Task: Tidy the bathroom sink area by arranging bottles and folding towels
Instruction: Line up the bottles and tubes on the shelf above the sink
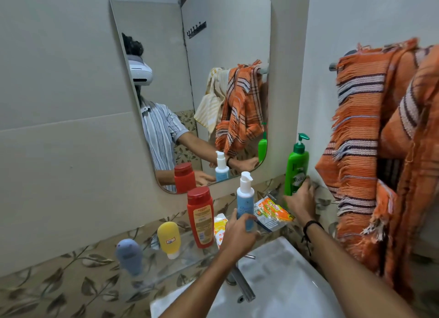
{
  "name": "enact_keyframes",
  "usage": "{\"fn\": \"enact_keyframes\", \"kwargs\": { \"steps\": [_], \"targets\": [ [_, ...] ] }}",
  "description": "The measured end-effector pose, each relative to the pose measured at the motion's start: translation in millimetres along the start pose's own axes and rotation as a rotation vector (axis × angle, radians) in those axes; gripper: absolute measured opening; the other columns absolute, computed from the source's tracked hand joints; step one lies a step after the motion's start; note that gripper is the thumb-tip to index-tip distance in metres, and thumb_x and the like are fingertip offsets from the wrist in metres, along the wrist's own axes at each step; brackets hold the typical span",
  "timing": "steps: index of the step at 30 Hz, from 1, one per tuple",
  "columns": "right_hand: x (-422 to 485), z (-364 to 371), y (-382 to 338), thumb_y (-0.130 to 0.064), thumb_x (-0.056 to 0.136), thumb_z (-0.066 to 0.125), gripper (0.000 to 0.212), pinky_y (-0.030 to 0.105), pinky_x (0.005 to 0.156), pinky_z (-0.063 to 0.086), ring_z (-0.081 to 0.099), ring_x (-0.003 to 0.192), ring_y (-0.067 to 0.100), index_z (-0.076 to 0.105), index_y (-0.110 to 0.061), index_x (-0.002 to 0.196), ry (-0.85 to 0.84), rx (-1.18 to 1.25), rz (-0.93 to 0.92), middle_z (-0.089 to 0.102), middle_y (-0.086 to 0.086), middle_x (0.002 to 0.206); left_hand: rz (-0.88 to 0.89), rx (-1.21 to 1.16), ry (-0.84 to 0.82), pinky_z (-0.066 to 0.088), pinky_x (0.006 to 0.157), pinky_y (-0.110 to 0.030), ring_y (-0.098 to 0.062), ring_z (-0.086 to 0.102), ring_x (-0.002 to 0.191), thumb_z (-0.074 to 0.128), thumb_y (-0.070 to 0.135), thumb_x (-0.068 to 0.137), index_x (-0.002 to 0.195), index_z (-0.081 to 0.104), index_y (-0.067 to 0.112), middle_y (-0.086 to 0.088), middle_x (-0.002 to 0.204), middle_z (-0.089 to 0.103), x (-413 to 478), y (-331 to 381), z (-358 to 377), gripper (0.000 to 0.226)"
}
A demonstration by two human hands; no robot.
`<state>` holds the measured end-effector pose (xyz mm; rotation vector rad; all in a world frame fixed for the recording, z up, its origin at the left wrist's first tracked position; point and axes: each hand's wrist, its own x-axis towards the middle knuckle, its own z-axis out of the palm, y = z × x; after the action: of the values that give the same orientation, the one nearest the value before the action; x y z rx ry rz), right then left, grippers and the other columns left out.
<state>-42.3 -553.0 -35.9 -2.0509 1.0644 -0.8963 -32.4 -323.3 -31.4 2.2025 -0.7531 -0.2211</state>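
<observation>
On a glass shelf (pixel 152 268) under the mirror stand a grey-blue tube (pixel 129 256), a yellow tube (pixel 169 239), a red bottle (pixel 200 216) and a blue pump bottle (pixel 245 199). My left hand (pixel 238 234) wraps the lower part of the blue pump bottle. At the right corner my right hand (pixel 301 200) grips the base of a tall green pump bottle (pixel 297 168). An orange sachet (pixel 273 213) lies between the two hands. Orange striped towels (pixel 370 151) hang bunched on a rail at the right.
A white sink (pixel 285 277) with a metal tap (pixel 240 282) sits below my arms. A small yellow-orange packet (pixel 219 227) leans behind my left hand. The mirror (pixel 190 80) reflects a person, the towels and the bottles. Leaf-patterned tiles run along the wall.
</observation>
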Motion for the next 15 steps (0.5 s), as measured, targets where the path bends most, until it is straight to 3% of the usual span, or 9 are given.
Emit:
{"fn": "enact_keyframes", "kwargs": {
  "steps": [15],
  "targets": [
    [-2.5,3.3,8.0,-0.019,0.071,0.086,0.099,0.057,0.098,0.050,0.046,0.133,0.040,0.028,-0.007,0.151,0.003,0.014,0.006,0.043,0.019,0.147,0.027,-0.004,0.015,0.044,0.105,-0.037,-0.026,0.044,0.132,0.071,0.018,0.088,0.129,0.062,0.024,-0.002,0.152,0.039,2.4,-0.3,2.3,0.043]
  ]
}}
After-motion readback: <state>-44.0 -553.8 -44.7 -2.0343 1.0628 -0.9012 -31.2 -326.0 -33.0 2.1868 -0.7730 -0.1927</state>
